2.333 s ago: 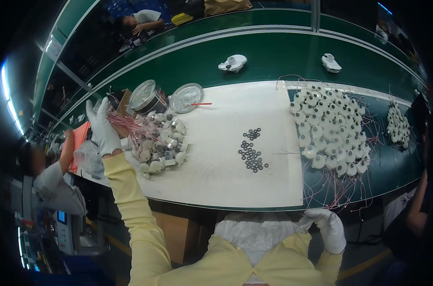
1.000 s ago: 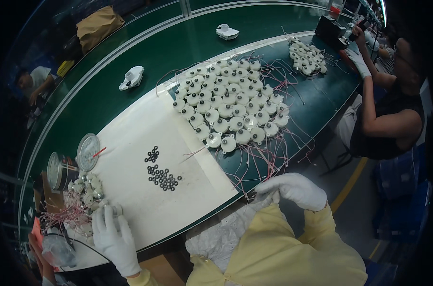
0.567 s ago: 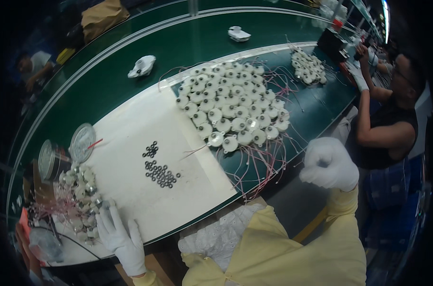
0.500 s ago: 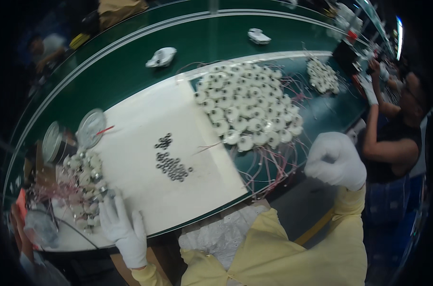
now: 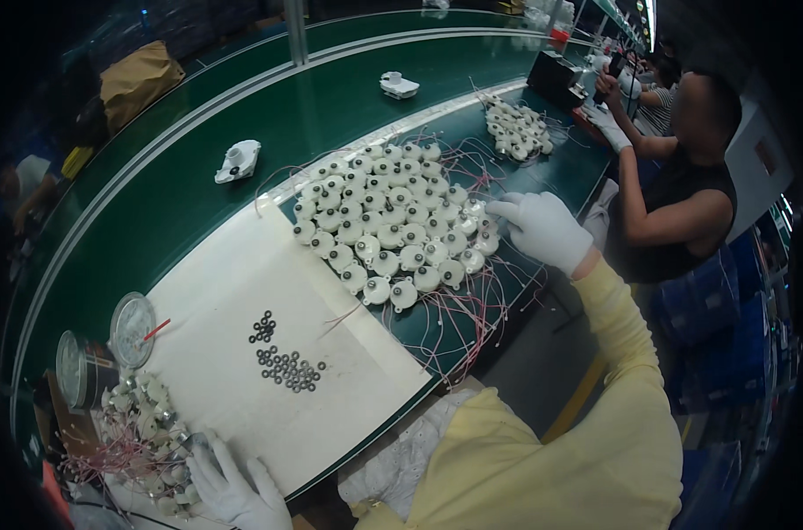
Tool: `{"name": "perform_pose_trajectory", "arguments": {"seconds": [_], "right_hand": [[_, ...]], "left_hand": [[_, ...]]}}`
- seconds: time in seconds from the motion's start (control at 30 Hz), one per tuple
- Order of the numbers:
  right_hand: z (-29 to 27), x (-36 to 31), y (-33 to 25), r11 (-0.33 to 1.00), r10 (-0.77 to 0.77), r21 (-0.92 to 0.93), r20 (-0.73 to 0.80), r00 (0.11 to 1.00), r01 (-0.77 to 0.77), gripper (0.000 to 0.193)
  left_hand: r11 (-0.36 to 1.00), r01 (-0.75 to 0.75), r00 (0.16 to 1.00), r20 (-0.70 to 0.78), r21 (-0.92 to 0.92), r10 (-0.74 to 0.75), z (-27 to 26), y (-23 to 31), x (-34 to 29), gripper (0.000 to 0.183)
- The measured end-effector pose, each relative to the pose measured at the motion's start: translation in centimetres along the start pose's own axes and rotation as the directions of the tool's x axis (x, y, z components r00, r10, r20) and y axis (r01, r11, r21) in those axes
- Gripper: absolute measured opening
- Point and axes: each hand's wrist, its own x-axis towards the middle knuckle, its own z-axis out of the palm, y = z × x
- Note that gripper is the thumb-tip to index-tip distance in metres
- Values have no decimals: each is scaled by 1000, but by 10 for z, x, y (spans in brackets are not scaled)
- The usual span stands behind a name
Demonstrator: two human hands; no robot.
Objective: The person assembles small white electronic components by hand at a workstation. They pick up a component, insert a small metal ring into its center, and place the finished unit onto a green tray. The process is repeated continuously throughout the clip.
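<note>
My left hand (image 5: 233, 490), in a white glove, lies with spread fingers at the near left, beside a jumbled pile of small motors (image 5: 145, 402) with pink and white wires. It holds nothing that I can see. My right hand (image 5: 550, 233), also gloved, reaches to the right edge of a large group of round white motors (image 5: 388, 237). Its fingers stretch toward the outermost motors; whether they touch cannot be made out. Dark pieces sit on the motors' middles, and wires trail off the sides. Small dark rings (image 5: 293, 371) lie loose on the white board (image 5: 216, 424).
Behind the left pile stand a clear round tub (image 5: 85, 371) and a round lid or dish (image 5: 133, 329) with a red stick. Two white parts (image 5: 239, 162) rest on the green belt. A smaller motor group (image 5: 518, 128) lies farther right, near a co-worker (image 5: 675, 168).
My right hand has gone from a closed fist off the table's edge to the motor group, its fingers now extended. My view has turned right; my left hand stays by the pile.
</note>
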Motion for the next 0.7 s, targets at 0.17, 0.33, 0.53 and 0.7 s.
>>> {"name": "perform_pose_trajectory", "arguments": {"seconds": [0.17,0.33,0.53,0.7], "right_hand": [[14,-3,3,999,19,-35,-88,996,-22,14],[21,-8,12,981,81,192,-289,954,-25,15],[41,-3,27,522,640,713,35,768,-468,47],[56,-1,36,637,635,550,25,772,-541,49]], "left_hand": [[1000,2,1000,-15,17,-1,-1,2,2,50],[999,19,1000,0,37,-19,-3,5,2,49],[1000,7,1000,2,5,-7,-4,8,5,49],[996,12,1000,25,94,-14,-6,11,6,50]]}}
